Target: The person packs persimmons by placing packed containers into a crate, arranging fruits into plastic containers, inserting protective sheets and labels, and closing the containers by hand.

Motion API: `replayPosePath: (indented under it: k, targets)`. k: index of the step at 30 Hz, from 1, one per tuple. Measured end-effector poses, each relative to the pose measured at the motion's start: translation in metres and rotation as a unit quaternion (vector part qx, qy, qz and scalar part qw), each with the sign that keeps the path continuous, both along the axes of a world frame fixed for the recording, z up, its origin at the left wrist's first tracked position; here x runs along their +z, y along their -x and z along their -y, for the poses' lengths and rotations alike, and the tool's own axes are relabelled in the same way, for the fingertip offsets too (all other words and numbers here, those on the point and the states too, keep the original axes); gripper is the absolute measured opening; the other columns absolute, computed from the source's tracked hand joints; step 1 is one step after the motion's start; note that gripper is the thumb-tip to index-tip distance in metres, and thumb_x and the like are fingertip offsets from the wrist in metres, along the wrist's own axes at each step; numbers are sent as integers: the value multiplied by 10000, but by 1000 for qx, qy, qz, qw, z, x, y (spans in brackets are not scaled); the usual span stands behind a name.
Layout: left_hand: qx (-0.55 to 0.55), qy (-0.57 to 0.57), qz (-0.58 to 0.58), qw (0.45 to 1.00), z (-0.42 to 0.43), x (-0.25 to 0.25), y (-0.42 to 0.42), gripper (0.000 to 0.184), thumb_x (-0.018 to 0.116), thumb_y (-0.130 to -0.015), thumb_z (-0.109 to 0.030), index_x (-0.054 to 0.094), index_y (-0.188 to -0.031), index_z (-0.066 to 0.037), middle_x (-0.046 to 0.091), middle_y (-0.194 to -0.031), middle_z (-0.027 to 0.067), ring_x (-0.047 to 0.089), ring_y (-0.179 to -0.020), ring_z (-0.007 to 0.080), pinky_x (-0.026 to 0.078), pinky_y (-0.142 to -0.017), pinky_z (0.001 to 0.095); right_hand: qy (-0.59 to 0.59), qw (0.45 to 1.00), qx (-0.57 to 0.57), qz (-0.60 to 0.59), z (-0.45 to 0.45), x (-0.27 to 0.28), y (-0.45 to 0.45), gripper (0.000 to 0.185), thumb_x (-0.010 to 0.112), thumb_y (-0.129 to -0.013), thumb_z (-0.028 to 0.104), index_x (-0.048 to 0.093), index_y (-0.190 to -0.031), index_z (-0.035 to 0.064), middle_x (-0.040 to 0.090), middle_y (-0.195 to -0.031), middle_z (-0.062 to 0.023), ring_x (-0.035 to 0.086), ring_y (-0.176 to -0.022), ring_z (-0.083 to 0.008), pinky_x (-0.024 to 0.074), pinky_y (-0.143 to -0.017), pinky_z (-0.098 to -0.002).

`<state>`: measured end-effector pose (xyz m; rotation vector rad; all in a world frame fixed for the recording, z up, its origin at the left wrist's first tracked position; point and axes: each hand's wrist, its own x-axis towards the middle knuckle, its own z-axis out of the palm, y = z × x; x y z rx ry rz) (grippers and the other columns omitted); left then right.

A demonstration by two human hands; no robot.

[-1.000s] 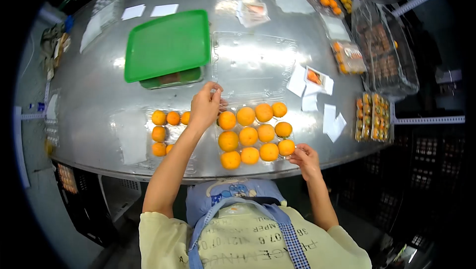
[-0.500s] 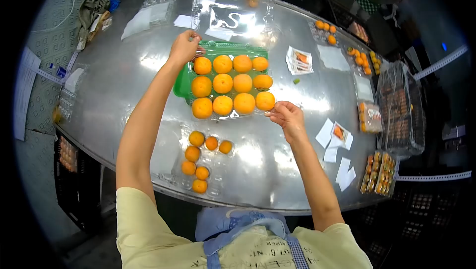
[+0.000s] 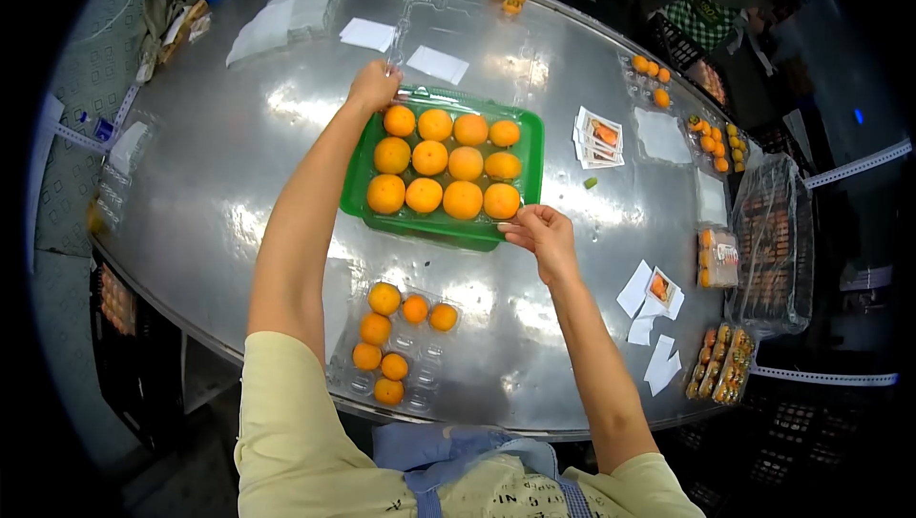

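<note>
A clear plastic clamshell [image 3: 447,146] filled with rows of round orange fruits [image 3: 465,163] sits over a green tray [image 3: 355,184], whose rim shows on all sides. The clamshell's see-through lid [image 3: 456,26] stands open toward the far side. At the far left corner my left hand [image 3: 374,86] is closed on the clamshell's edge. My right hand [image 3: 542,237] pinches the near right corner beside the last fruit. Closer to my body lies a second clear pack [image 3: 420,351], partly filled with similar fruits.
White cards [image 3: 437,65] lie behind the tray, with picture labels [image 3: 599,139] and torn papers [image 3: 658,365] to the right. Fruit packs [image 3: 721,351] and a plastic-wrapped crate [image 3: 771,241] line the right edge. Another person [image 3: 711,17] is at the far right.
The filled clamshell has shifted over the green tray, so the tray's near and right rims now show around it. Both hands keep hold of its corners. The camera view has shifted slightly.
</note>
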<state>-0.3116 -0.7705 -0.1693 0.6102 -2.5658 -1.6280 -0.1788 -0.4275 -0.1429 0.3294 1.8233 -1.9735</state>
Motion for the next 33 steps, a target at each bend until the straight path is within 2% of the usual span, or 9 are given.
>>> replayPosePath:
  k: [4, 8, 10, 14, 16, 19, 23, 26, 33]
  targets:
    - [57, 3, 0, 998, -3, 1, -12, 408, 629, -873, -246, 555, -1168, 25, 669, -858, 152, 671, -651, 205, 520, -498, 285, -75, 995, 57, -25, -6, 0, 1, 228, 568, -892, 85, 530, -1013, -105, 638, -903, -172, 689, -722, -247, 589, -622, -292]
    - [34, 265, -30, 963, 4, -3, -30, 571, 629, -836, -328, 519, -1246, 55, 640, -1102, 217, 663, -930, 304, 502, -861, 363, -115, 987, 94, -60, -18, 5, -6, 299, 547, -914, 100, 555, -1124, -114, 656, -965, -193, 693, -737, -240, 590, -632, -288]
    - [22, 181, -82, 980, 4, 13, -56, 587, 685, -807, -329, 525, -1250, 20, 655, -1075, 167, 625, -1008, 262, 477, -910, 342, -130, 982, 102, -92, -30, 7, -13, 300, 565, -912, 123, 583, -1121, -92, 665, -975, -180, 693, -732, -239, 583, -623, -280]
    - [47, 49, -210, 975, 32, -18, -106, 391, 656, -832, -211, 580, -1179, -47, 642, -1084, 163, 633, -912, 235, 512, -821, 341, -131, 982, 71, -119, -60, 8, -43, 261, 581, -901, 134, 619, -1090, -42, 677, -936, -142, 674, -710, -193, 557, -624, -276]
    - [76, -32, -190, 978, 14, 11, -178, 329, 623, -852, -176, 588, -1142, -24, 645, -1002, 115, 624, -843, 178, 520, -736, 305, -169, 978, 87, -85, -81, -6, -65, 250, 581, -904, 145, 623, -1085, -22, 680, -938, -128, 668, -722, -176, 537, -632, -258]
    - [122, -107, -162, 973, 12, 2, -257, 285, 597, -869, -160, 599, -1118, -22, 645, -967, 100, 620, -812, 158, 519, -704, 284, -213, 968, 131, -19, -108, -35, -107, 257, 589, -899, 151, 619, -1096, -11, 681, -946, -111, 657, -750, -157, 522, -660, -251]
    - [142, -151, -97, 973, 11, -19, -339, 289, 584, -883, -163, 591, -1142, -37, 648, -958, 92, 622, -803, 160, 524, -689, 281, -223, 952, 203, 49, -141, -77, -146, 281, 600, -893, 152, 607, -1117, -18, 677, -942, -113, 652, -745, -153, 524, -655, -248]
    - [123, -139, -85, 979, 22, -43, -384, 352, 610, -889, -242, 601, -1189, -59, 658, -1061, 96, 639, -904, 168, 510, -817, 287, -228, 944, 227, 78, -143, -89, -163, 261, 594, -900, 143, 609, -1106, -16, 673, -924, -110, 650, -726, -144, 534, -647, -243]
    - [169, -131, -60, 975, -14, -25, -432, 274, 593, -905, -203, 630, -1143, -72, 667, -1010, 62, 640, -839, 129, 521, -767, 256, -221, 952, 203, 62, -146, -103, -171, 208, 593, -909, 167, 629, -1054, 21, 665, -860, -59, 647, -672, -125, 503, -581, -212]
